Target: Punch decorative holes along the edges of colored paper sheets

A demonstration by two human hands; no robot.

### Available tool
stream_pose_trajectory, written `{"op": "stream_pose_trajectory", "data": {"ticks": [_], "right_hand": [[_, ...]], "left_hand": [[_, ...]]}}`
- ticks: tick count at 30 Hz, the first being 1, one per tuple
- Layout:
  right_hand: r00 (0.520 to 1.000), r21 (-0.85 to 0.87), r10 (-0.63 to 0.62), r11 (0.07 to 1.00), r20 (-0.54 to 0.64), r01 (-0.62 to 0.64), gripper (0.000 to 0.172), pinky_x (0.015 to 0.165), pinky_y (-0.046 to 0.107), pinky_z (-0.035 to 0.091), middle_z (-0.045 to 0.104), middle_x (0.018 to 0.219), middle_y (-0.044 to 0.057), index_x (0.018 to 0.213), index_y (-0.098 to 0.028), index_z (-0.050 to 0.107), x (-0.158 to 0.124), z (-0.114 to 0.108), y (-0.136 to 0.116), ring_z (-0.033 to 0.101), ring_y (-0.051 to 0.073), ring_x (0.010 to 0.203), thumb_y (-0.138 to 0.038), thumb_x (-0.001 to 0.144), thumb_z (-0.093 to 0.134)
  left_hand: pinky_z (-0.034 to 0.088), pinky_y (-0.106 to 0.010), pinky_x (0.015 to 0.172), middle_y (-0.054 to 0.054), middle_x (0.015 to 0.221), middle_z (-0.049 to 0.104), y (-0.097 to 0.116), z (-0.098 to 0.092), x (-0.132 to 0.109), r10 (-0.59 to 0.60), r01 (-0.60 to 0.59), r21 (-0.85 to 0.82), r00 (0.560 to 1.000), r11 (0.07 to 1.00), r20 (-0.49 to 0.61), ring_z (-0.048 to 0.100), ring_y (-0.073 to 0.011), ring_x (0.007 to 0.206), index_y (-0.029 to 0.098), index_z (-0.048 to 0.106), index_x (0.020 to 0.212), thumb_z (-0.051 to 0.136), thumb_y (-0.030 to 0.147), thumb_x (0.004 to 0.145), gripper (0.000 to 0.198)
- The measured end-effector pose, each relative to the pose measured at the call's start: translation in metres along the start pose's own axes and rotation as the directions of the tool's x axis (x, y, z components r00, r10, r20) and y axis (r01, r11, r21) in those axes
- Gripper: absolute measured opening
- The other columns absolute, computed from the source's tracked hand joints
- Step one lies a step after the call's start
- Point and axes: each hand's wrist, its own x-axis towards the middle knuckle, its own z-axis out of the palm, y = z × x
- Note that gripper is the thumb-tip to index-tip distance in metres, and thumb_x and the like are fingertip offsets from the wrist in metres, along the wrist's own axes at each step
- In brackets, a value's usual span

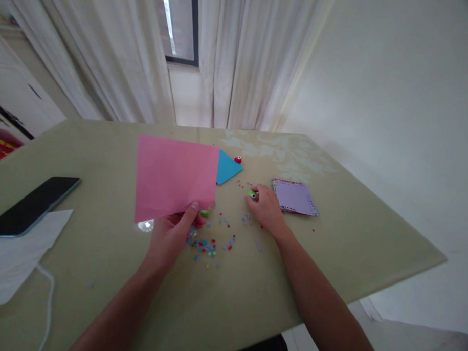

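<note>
My left hand (pixel 178 226) pinches the lower right edge of a pink sheet of paper (pixel 176 175), thumb on top, holding it raised over the table. A bright green item (pixel 204 214) shows just beside those fingers, partly hidden. My right hand (pixel 266 207) is closed around a small green paper punch (pixel 252 195) with a cartoon eye, close to the tabletop. Below and between the hands, tiny coloured paper bits (pixel 203 245) lie scattered. Behind the pink sheet, a blue paper (pixel 228 168) is partly covered, and a small red punch (pixel 238 159) with an eye sits by it.
Right of my right hand lies a stack of purple paper squares (pixel 296 196) with punched, colourful edges. At the left are a dark phone (pixel 35 205), a white tissue (pixel 25 257) and a white cable (pixel 49 299). The table (pixel 374 247) meets a wall on the right.
</note>
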Motion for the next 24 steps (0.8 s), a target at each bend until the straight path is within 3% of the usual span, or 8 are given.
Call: {"op": "stream_pose_trajectory", "data": {"ticks": [3, 7, 10, 12, 17, 20, 22, 24], "right_hand": [[0.999, -0.107, -0.022, 0.994, -0.030, 0.019, 0.033, 0.104, 0.048, 0.047, 0.070, 0.119, 0.022, 0.121, -0.010, 0.073, 0.001, 0.000, -0.002, 0.062, 0.033, 0.111, -0.022, 0.092, 0.064], [0.984, -0.094, -0.156, 0.985, -0.084, 0.148, 0.034, 0.110, 0.052, 0.045, 0.068, 0.126, 0.020, 0.132, -0.015, 0.070, -0.010, 0.001, -0.034, 0.058, 0.035, 0.121, -0.027, 0.101, 0.061], [0.901, 0.062, -0.420, 0.908, 0.111, 0.415, 0.032, 0.111, 0.047, 0.047, 0.067, 0.134, 0.014, 0.135, -0.024, 0.069, -0.025, 0.009, -0.066, 0.060, 0.030, 0.122, -0.026, 0.104, 0.060], [0.848, 0.117, -0.482, 0.876, 0.220, 0.468, 0.033, 0.108, 0.046, 0.049, 0.063, 0.142, 0.014, 0.134, -0.027, 0.069, -0.033, 0.015, -0.080, 0.062, 0.029, 0.121, -0.026, 0.101, 0.067], [0.877, 0.175, -0.406, 0.912, 0.257, 0.371, 0.026, 0.102, 0.040, 0.051, 0.063, 0.131, 0.012, 0.122, -0.022, 0.069, -0.039, 0.018, -0.085, 0.065, 0.025, 0.114, -0.024, 0.096, 0.073], [0.893, 0.201, -0.354, 0.930, 0.279, 0.306, 0.027, 0.093, 0.038, 0.051, 0.067, 0.113, 0.009, 0.116, -0.019, 0.066, -0.038, 0.016, -0.082, 0.065, 0.024, 0.101, -0.020, 0.090, 0.075], [0.918, 0.302, -0.287, 0.932, 0.274, 0.201, 0.025, 0.084, 0.036, 0.050, 0.068, 0.096, 0.004, 0.110, -0.019, 0.065, -0.038, 0.013, -0.083, 0.064, 0.021, 0.086, -0.019, 0.087, 0.074], [0.947, 0.517, -0.192, 0.855, 0.258, 0.033, 0.028, 0.075, 0.032, 0.049, 0.067, 0.093, 0.002, 0.111, -0.020, 0.065, -0.037, 0.009, -0.085, 0.062, 0.017, 0.076, -0.024, 0.085, 0.074]], "left_hand": [[0.056, -0.031, 0.067, -0.008, 0.076, 0.080, -0.002, -0.003, 0.006, 0.032, -0.028, 0.041, 0.994, 0.999, -0.103, 0.072, -0.0226, 0.068, 0.019, 0.077, 0.074, 0.074, 0.064, 0.085, 0.047], [0.059, -0.034, 0.067, -0.010, 0.083, 0.082, -0.002, -0.005, 0.011, 0.021, -0.025, -0.023, 0.990, 0.999, -0.142, 0.076, -0.0245, 0.070, 0.018, 0.076, 0.084, 0.067, 0.071, 0.088, 0.054], [0.061, -0.035, 0.067, -0.010, 0.085, 0.082, -0.003, -0.004, 0.012, -0.029, 0.012, -0.130, 0.990, 0.991, -0.136, 0.077, -0.0256, 0.073, 0.018, 0.073, 0.090, 0.064, 0.076, 0.087, 0.058], [0.062, -0.035, 0.068, -0.010, 0.083, 0.082, -0.003, -0.002, 0.012, -0.055, 0.029, -0.180, 0.988, 0.983, -0.142, 0.078, -0.0257, 0.075, 0.019, 0.072, 0.088, 0.064, 0.075, 0.087, 0.056], [0.064, -0.034, 0.072, -0.009, 0.085, 0.082, -0.004, 0.003, 0.011, -0.073, 0.022, -0.322, 0.987, 0.947, -0.145, 0.080, -0.0246, 0.078, 0.018, 0.073, 0.089, 0.074, 0.064, 0.085, 0.046], [0.064, -0.033, 0.074, -0.010, 0.089, 0.083, -0.002, 0.004, 0.009, -0.066, 0.022, -0.349, 0.991, 0.937, -0.115, 0.080, -0.0249, 0.082, 0.016, 0.076, 0.093, 0.081, 0.059, 0.082, 0.044], [0.064, -0.033, 0.076, -0.011, 0.090, 0.084, 0.000, 0.005, 0.006, -0.055, 0.023, -0.327, 0.995, 0.945, -0.088, 0.080, -0.0253, 0.084, 0.015, 0.078, 0.092, 0.081, 0.058, 0.082, 0.044], [0.064, -0.034, 0.077, -0.012, 0.093, 0.084, 0.003, 0.005, 0.003, -0.038, 0.018, -0.270, 0.997, 0.963, -0.070, 0.080, -0.0257, 0.085, 0.015, 0.080, 0.093, 0.081, 0.058, 0.083, 0.044]]}}
